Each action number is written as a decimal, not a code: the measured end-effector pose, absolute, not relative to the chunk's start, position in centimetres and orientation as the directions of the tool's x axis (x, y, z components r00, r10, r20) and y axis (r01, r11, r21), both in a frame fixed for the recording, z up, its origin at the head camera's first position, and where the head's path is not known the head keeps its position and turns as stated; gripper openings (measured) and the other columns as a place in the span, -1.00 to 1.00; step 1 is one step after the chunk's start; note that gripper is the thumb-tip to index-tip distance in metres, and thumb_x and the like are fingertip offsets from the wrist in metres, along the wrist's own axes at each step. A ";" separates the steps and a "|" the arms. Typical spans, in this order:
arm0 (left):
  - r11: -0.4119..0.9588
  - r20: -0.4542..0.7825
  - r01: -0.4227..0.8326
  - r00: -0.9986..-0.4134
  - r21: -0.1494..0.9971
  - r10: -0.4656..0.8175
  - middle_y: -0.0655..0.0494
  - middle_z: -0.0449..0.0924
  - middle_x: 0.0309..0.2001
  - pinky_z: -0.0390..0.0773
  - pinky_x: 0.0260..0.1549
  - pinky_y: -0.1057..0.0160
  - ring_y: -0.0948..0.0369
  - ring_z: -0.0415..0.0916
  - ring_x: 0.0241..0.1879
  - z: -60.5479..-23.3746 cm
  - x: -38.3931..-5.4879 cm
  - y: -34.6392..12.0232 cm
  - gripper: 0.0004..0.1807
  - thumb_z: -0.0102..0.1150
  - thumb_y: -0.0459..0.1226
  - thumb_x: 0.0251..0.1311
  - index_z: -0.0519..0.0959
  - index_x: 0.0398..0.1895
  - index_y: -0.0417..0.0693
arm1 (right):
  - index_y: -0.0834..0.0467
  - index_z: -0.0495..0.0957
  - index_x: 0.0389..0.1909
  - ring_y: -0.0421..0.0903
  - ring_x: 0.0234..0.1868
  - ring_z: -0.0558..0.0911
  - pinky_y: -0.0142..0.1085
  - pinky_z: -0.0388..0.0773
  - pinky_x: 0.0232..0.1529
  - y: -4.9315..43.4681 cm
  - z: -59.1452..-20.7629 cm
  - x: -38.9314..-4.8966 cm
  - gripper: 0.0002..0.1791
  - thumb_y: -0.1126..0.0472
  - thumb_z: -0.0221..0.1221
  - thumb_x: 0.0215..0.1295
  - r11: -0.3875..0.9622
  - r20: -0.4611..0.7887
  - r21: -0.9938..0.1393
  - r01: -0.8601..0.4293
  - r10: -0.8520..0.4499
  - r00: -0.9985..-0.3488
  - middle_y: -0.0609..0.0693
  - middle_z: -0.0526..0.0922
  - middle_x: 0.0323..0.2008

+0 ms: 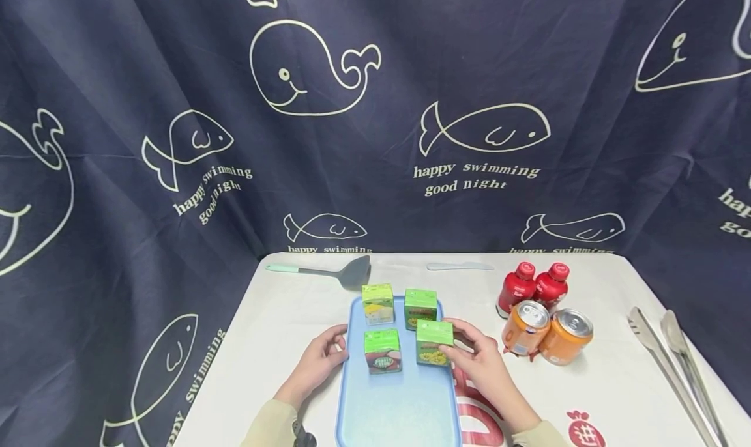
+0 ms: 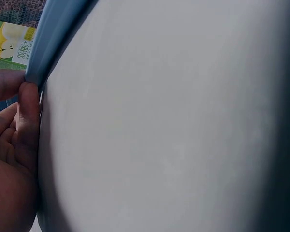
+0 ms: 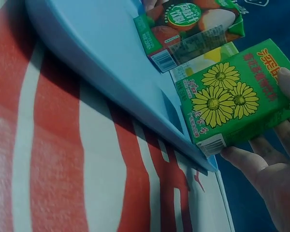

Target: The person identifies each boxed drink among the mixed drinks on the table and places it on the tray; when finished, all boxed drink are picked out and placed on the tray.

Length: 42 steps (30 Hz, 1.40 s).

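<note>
A light blue tray (image 1: 399,408) carries several green drink cartons. My right hand (image 1: 478,358) grips a carton with yellow flowers (image 3: 227,96) at the tray's right side; thumb and fingers lie on opposite faces. In the right wrist view this carton looks tilted, its lower corner close to the rim. At the left edge, my left hand (image 1: 319,362) pinches the tray rim (image 2: 41,43) between thumb and finger. Near the hands sit a lychee-pictured carton (image 1: 382,351), a yellow-green carton (image 1: 378,303) and another green carton (image 1: 420,309) behind the held one.
Two red bottles (image 1: 516,289) and two orange cans (image 1: 526,330) stand right of the tray. A spatula (image 1: 352,274) and a pale knife (image 1: 460,266) lie at the back. Metal tongs (image 1: 663,356) and another long metal utensil (image 1: 689,352) lie at the far right.
</note>
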<state>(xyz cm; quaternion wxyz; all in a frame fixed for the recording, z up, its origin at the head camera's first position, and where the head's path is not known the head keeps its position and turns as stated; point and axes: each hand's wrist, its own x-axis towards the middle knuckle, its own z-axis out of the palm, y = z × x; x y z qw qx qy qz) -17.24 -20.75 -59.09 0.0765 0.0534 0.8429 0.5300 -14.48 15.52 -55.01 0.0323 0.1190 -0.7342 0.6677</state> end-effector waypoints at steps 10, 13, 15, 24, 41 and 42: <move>0.428 -0.081 -0.001 -0.982 0.904 0.169 0.12 0.57 -0.14 0.50 -0.35 0.33 0.24 0.46 -0.35 -59.1 -17.1 -20.6 -0.36 0.27 -0.33 0.29 0.43 0.46 -0.13 | 0.36 0.50 0.30 -0.20 0.13 0.64 -0.30 0.62 0.06 14.5 -55.5 -14.2 -0.44 0.39 0.38 0.30 0.030 0.186 -0.981 -0.193 -0.149 -0.971 0.27 0.64 0.14; 0.427 -0.091 -0.010 -0.981 0.904 0.171 0.14 0.57 -0.13 0.50 -0.34 0.33 0.25 0.46 -0.34 -59.1 -17.2 -20.5 -0.36 0.28 -0.32 0.30 0.43 0.47 -0.09 | 0.34 0.50 0.30 -0.20 0.14 0.64 -0.30 0.62 0.07 14.5 -55.5 -14.0 -0.45 0.39 0.38 0.30 0.025 0.174 -0.983 -0.180 -0.148 -0.974 0.26 0.64 0.16; 0.425 -0.090 -0.008 -0.980 0.905 0.175 0.14 0.57 -0.13 0.51 -0.34 0.32 0.25 0.46 -0.34 -59.1 -17.2 -20.5 -0.36 0.27 -0.32 0.30 0.43 0.48 -0.09 | 0.35 0.50 0.31 -0.21 0.15 0.63 -0.29 0.62 0.08 14.4 -55.6 -13.9 -0.44 0.39 0.38 0.30 0.019 0.173 -0.984 -0.178 -0.148 -0.974 0.27 0.64 0.16; 0.419 -0.087 -0.002 -0.979 0.908 0.182 0.13 0.57 -0.13 0.50 -0.34 0.33 0.24 0.46 -0.33 -59.1 -17.4 -20.2 -0.36 0.28 -0.33 0.29 0.43 0.47 -0.11 | 0.34 0.50 0.32 -0.23 0.14 0.63 -0.31 0.62 0.07 14.4 -55.6 -13.7 -0.42 0.38 0.40 0.28 0.030 0.161 -0.986 -0.167 -0.142 -0.977 0.26 0.63 0.16; 0.427 -0.079 0.016 -0.975 0.904 0.206 0.11 0.55 -0.14 0.48 -0.35 0.34 0.25 0.43 -0.34 -59.0 -17.5 -20.3 -0.34 0.27 -0.33 0.31 0.40 0.49 -0.17 | 0.21 0.47 0.38 -0.07 0.27 0.57 -0.22 0.51 0.23 14.6 -54.9 -13.3 -0.40 0.28 0.38 0.35 0.140 0.131 -0.978 -0.155 -0.167 -0.977 0.19 0.58 0.26; 0.436 -0.085 0.014 -0.975 0.900 0.206 0.12 0.55 -0.14 0.48 -0.33 0.34 0.26 0.44 -0.34 -59.0 -17.5 -20.3 -0.34 0.27 -0.32 0.32 0.40 0.49 -0.16 | 0.19 0.47 0.39 -0.03 0.29 0.55 -0.18 0.50 0.25 14.7 -54.8 -13.2 -0.40 0.25 0.38 0.36 0.161 0.126 -0.975 -0.153 -0.170 -0.977 0.16 0.57 0.28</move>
